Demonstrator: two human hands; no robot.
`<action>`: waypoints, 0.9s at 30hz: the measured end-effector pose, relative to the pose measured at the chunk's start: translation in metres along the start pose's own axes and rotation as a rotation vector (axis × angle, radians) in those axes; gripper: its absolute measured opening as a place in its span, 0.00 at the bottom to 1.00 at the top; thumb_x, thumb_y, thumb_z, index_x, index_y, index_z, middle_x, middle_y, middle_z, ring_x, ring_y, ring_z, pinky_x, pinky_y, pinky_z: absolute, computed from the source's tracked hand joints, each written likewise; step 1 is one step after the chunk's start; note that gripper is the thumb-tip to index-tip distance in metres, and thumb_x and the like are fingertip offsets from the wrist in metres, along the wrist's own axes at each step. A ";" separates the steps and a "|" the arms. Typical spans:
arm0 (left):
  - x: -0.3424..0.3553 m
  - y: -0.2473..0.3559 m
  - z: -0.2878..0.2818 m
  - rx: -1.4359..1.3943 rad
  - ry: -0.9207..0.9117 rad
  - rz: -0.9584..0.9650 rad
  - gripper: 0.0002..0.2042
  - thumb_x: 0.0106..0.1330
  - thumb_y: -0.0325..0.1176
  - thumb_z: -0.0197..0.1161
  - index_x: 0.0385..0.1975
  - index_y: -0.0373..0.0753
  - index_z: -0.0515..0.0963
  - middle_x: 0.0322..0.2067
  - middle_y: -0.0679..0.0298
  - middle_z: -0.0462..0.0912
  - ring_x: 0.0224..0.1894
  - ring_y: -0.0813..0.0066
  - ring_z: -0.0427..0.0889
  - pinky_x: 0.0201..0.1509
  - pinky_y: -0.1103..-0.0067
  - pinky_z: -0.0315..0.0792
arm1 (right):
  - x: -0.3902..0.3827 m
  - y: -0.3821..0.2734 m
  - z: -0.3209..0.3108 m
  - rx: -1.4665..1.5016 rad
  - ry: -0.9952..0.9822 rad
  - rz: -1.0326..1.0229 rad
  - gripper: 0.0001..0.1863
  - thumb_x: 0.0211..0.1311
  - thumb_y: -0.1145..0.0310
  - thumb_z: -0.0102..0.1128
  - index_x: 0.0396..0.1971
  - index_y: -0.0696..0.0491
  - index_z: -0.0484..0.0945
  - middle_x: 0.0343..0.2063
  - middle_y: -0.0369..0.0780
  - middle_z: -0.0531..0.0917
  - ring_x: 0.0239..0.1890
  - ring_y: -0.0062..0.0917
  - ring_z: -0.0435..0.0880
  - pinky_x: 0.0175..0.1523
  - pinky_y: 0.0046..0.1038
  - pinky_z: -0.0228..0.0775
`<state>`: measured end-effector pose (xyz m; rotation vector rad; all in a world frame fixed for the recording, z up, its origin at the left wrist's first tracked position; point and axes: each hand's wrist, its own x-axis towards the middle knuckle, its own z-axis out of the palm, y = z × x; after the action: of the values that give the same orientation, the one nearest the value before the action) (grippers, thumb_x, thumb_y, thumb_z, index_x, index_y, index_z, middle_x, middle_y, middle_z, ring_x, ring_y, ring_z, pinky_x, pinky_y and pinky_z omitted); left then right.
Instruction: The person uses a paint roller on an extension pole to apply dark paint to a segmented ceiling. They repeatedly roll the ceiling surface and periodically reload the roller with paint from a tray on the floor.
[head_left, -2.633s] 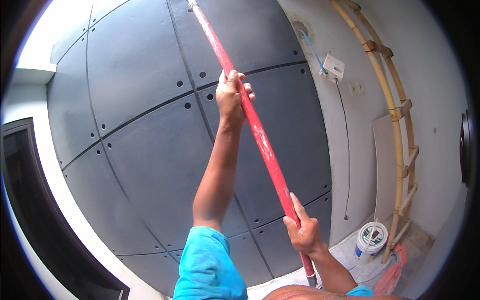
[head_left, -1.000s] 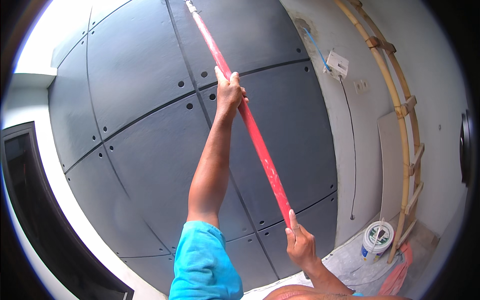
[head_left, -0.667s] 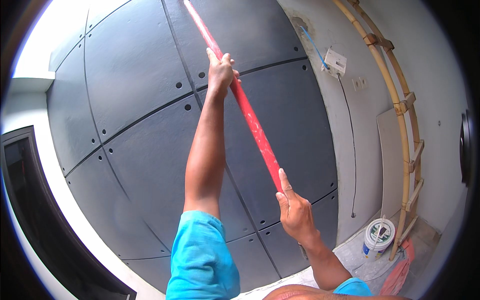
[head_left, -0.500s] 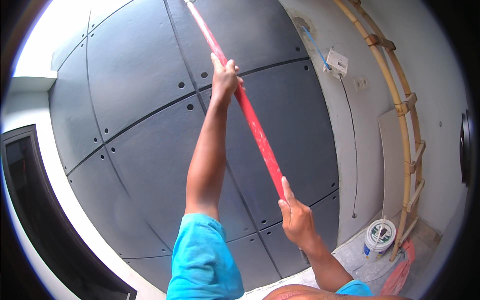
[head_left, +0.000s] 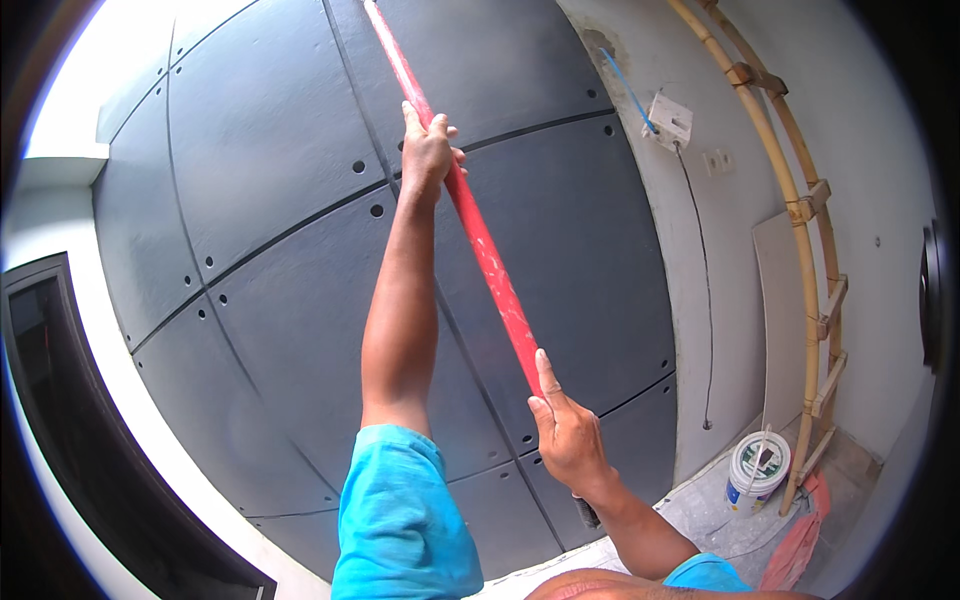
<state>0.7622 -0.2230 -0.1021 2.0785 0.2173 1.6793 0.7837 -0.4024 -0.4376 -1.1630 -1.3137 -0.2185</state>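
I hold a long red pole slanting up toward the top of a dark grey panelled wall. My left hand is raised high and gripped around the pole's upper part, arm in a blue sleeve stretched upward. My right hand grips the pole's lower end, index finger laid along it. The pole's top end runs out of view above.
A wooden ladder leans on the pale wall at right. A white paint bucket stands on the floor beside it, with a red bag nearby. An electrical box with a dangling cable hangs on the wall. A dark doorway is at left.
Both hands slid the pole up and down along the wall; my left hand rose and now sits slightly lower than half a second ago, and my right hand dropped a little.
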 end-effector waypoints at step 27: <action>-0.234 -0.066 0.035 -0.169 -0.160 -0.080 0.42 0.74 0.33 0.51 0.75 0.35 0.27 0.32 0.60 0.78 0.21 0.74 0.80 0.25 0.78 0.77 | -0.228 0.110 0.002 -0.120 0.084 0.015 0.37 0.59 0.76 0.64 0.70 0.51 0.65 0.21 0.43 0.79 0.19 0.33 0.80 0.24 0.31 0.71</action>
<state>0.7488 -0.2666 -0.3432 2.0372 0.1028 1.4255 0.7866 -0.4553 -0.6853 -1.2512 -1.2309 -0.3354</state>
